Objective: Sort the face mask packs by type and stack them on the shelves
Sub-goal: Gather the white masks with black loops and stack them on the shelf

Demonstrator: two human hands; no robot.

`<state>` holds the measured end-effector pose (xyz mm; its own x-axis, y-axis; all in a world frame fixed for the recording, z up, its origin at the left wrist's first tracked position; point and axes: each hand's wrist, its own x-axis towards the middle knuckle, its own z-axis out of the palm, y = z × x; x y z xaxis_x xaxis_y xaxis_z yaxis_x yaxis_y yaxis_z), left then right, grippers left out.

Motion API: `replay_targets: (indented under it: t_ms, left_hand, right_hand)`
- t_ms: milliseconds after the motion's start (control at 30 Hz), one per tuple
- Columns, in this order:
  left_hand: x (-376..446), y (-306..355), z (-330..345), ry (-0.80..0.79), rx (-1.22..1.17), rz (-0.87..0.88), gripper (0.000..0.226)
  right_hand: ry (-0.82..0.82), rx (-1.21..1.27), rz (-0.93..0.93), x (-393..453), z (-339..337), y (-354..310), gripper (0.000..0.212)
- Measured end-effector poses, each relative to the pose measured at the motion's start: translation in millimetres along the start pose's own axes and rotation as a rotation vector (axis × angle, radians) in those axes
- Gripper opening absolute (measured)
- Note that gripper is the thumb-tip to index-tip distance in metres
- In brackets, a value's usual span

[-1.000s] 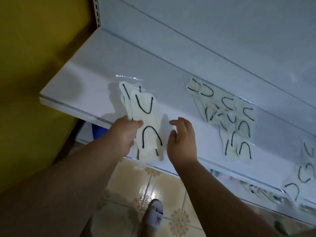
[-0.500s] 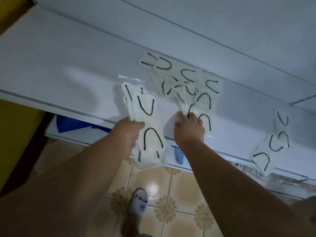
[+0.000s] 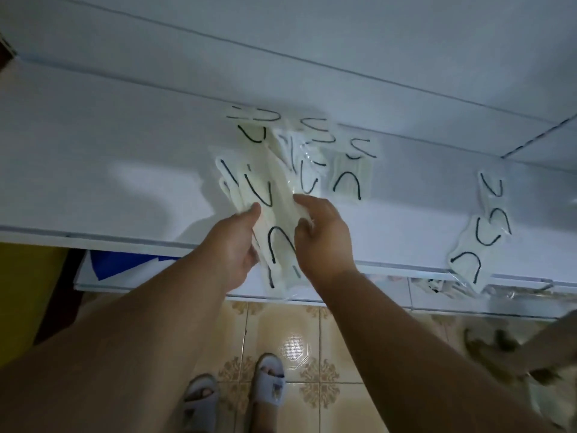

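Both hands hold one bundle of clear-wrapped cream face mask packs with black ear loops [image 3: 274, 220] over the front edge of the white metal shelf [image 3: 93, 182]: the left hand [image 3: 232, 245] grips its left side, the right hand [image 3: 324, 232] pinches its right side. A loose pile of similar mask packs [image 3: 312, 151] lies on the shelf just behind the bundle, and a smaller pile of them [image 3: 480, 239] sits well to its right at the shelf's front edge.

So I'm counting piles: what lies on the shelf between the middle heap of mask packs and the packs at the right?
Nothing: in the head view, bare white shelf separates the middle heap from the right-hand packs.

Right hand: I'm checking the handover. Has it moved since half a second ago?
Yes. The right hand has left the shelf pile, coming leftward onto the held packs.
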<state>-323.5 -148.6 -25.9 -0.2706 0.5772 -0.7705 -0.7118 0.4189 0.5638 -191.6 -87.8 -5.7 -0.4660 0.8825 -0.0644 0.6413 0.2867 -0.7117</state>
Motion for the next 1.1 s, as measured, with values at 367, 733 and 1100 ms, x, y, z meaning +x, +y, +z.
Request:
replay_targets:
  t_ms: [367, 733, 1100]
  left_hand:
    - [8.2, -9.0, -36.0, 0.09, 0.148, 0.018, 0.032]
    - [-14.2, -28.2, -42.2, -0.125, -0.018, -0.007, 0.052]
    - [-144.0, -70.4, -19.1, -0.058, 0.099, 0.09, 0.063]
  right_hand:
    - [0.144, 0.242, 0.159, -33.8, 25.2, -4.8, 0.024]
    - [-0.162, 0.565, 0.754, -15.8, 18.6, -3.1, 0.091]
    - [-0.381, 1.177, 0.823, -103.7, -50.5, 0.7, 0.051]
